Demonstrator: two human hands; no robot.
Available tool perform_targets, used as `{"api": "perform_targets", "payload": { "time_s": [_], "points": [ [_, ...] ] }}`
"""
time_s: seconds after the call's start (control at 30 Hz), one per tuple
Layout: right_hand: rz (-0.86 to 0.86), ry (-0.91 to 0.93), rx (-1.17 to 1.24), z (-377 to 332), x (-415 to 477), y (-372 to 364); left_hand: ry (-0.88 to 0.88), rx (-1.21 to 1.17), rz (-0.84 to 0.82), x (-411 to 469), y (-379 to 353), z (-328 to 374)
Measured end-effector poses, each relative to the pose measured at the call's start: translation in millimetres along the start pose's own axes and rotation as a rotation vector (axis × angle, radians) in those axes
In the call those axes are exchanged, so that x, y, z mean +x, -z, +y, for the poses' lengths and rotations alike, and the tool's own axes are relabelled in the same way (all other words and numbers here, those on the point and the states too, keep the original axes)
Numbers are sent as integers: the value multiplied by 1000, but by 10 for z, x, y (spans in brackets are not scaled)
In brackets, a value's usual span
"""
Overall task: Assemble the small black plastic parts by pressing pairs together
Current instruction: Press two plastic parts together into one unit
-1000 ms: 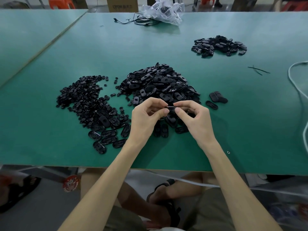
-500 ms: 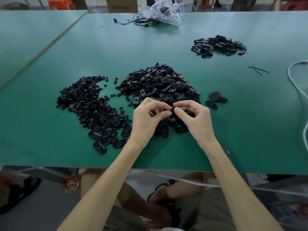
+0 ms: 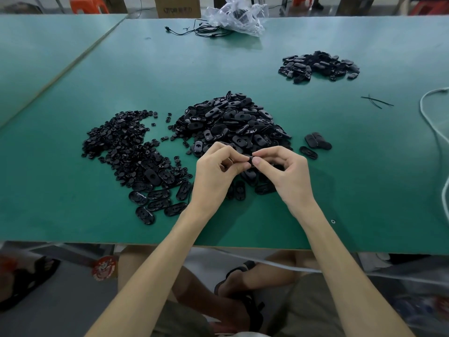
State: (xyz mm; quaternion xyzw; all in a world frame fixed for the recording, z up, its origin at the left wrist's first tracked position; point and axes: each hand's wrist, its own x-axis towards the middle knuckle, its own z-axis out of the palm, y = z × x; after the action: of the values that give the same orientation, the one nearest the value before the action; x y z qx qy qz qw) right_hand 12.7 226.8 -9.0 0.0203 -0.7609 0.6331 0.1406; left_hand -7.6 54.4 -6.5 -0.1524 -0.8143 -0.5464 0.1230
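My left hand [image 3: 216,173] and my right hand [image 3: 289,173] meet fingertip to fingertip above the green table [image 3: 340,190], both pinching one small black part [image 3: 248,159] between thumbs and forefingers. Most of that part is hidden by my fingers. Right behind my hands lies a big heap of black oval shells [image 3: 233,125]. To the left spreads a pile of tiny black round pieces [image 3: 121,142]. Several oval shells [image 3: 155,203] lie flat in front of that pile.
A smaller heap of black parts [image 3: 318,65] lies at the far right. Three loose ovals [image 3: 315,143] sit right of the big heap. A white cable [image 3: 435,132] runs along the right edge. A plastic bag [image 3: 235,17] and black wires [image 3: 194,31] lie at the back.
My hands stayed in place over the heap. The fingertips drew closer together on the small part between them.
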Motion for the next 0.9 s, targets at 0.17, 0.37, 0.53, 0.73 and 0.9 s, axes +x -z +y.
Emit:
{"api": "perform_targets", "payload": {
  "time_s": [0.17, 0.37, 0.53, 0.73, 0.9],
  "points": [
    [4, 6, 16, 5, -5, -2, -30, 10, -4, 4, -7, -36],
    [12, 3, 25, 8, -8, 1, -70, 37, -8, 0, -29, -49],
    [11, -3, 32, 6, -7, -5, -5, -86, -19, 20, 22, -50],
    [-8, 13, 58, -11, -5, 2, 80, -225, -74, 30, 37, -51],
    [-21, 26, 91, -13, -4, -4, 121, -295, -113, 38, 70, -55]
  ]
}}
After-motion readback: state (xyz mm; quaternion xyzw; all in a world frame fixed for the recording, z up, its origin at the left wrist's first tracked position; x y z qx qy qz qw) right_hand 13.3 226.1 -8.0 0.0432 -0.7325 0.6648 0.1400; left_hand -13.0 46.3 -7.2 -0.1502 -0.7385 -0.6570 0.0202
